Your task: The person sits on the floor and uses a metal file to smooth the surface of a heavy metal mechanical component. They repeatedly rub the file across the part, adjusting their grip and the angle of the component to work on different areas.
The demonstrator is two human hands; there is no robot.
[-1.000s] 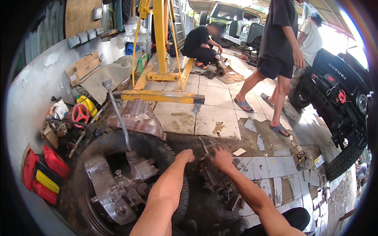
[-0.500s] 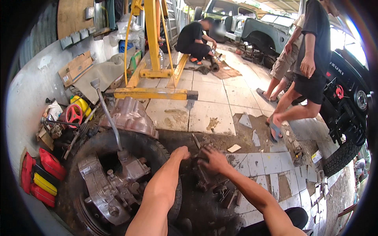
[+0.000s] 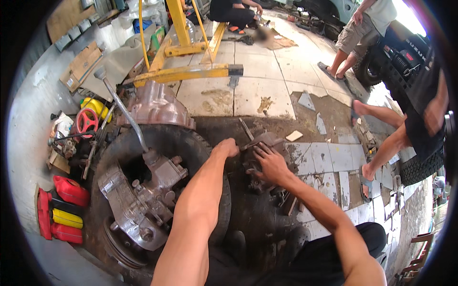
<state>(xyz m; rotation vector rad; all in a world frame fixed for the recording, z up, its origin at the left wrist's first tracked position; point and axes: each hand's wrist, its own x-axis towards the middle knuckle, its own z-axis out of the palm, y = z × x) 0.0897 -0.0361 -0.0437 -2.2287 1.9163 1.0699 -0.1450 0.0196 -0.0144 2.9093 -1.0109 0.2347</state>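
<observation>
In front of me on the dark ground stands a greasy metal gear housing (image 3: 270,140), a shaft (image 3: 246,129) sticking up at its far side. My right hand (image 3: 272,164) lies on the housing, fingers stretched out. My left hand (image 3: 229,147) is curled closed at the housing's left side; its grip is hidden. To the left, a gearbox (image 3: 136,205) with a long bent gear lever (image 3: 125,110) rests on a tyre (image 3: 220,209). A rusty bell housing (image 3: 155,108) sits just beyond that tyre.
A yellow steel hoist frame (image 3: 186,72) stands ahead on pale tiles. Red cases (image 3: 70,189) and clutter line the left wall. Broken tiles (image 3: 329,156) lie to the right. People stand at the right, near a dark vehicle (image 3: 405,57); another person (image 3: 231,16) squats at the back.
My view has tipped downward. My right hand, blurred before, now lies on the housing. My left hand stays closed beside it. The person at the right has stepped nearer along the right edge.
</observation>
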